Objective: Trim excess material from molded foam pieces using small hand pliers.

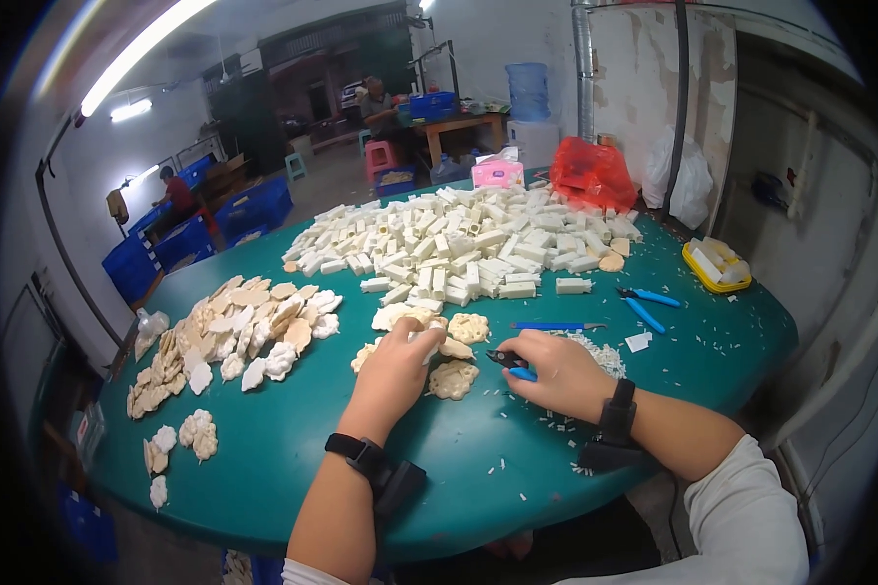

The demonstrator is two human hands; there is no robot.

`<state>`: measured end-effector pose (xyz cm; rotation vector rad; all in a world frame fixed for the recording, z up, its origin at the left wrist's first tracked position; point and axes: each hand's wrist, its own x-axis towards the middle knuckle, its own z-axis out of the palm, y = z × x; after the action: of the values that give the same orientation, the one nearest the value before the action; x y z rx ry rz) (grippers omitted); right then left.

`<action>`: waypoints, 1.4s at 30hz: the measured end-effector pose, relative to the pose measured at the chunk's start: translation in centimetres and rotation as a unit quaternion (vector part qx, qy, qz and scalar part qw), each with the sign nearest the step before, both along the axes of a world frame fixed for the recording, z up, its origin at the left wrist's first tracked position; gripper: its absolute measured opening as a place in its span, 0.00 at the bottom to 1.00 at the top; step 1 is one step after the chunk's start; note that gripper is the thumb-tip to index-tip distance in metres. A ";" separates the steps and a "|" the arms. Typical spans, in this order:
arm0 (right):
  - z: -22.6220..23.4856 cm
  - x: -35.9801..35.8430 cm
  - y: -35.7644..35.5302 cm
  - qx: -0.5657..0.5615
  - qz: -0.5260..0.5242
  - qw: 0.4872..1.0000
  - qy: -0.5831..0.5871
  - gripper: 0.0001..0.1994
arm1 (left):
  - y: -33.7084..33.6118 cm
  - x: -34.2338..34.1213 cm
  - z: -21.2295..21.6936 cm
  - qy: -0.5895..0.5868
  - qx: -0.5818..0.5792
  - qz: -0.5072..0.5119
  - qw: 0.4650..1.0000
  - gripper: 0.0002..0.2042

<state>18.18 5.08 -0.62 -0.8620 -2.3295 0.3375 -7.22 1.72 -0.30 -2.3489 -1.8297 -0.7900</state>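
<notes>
My left hand has its fingers bent round a small cream moulded piece, most of which they hide. Right beside it, my right hand is closed on a pair of side cutters with dark jaws and a blue handle, the jaws pointing toward the left hand. Close by on the green table lie knobbly cream pieces: a round one beyond the fingers, another round piece on the near side, and a longer piece behind the left hand.
A big heap of white block-shaped parts spans the table's far side. Flat cream pieces are piled left. Blue-handled pliers, a blue slim tool, white trimmings and a yellow tray lie right. Two people sit farther back.
</notes>
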 end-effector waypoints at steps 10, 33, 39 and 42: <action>0.1 -0.2 -0.1 -0.011 0.037 0.999 0.007 0.16 | -0.3 -0.2 -0.1 -0.022 -0.092 -0.072 0.993 0.16; -0.4 -0.3 0.2 -0.017 0.050 0.999 0.005 0.16 | 1.3 0.0 -2.1 0.008 0.029 -0.032 0.999 0.10; -0.1 -0.3 0.0 -0.028 0.075 0.997 -0.007 0.16 | 1.1 -0.1 -1.7 -0.018 0.046 -0.026 0.998 0.09; 0.0 -0.3 0.0 -0.026 0.079 0.996 -0.012 0.16 | 0.8 0.2 -1.3 -0.050 0.056 -0.021 0.997 0.09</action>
<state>17.87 5.13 -0.61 -0.7118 -2.4267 0.4586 -6.97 2.54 -1.56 -2.3261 -1.7271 -1.0053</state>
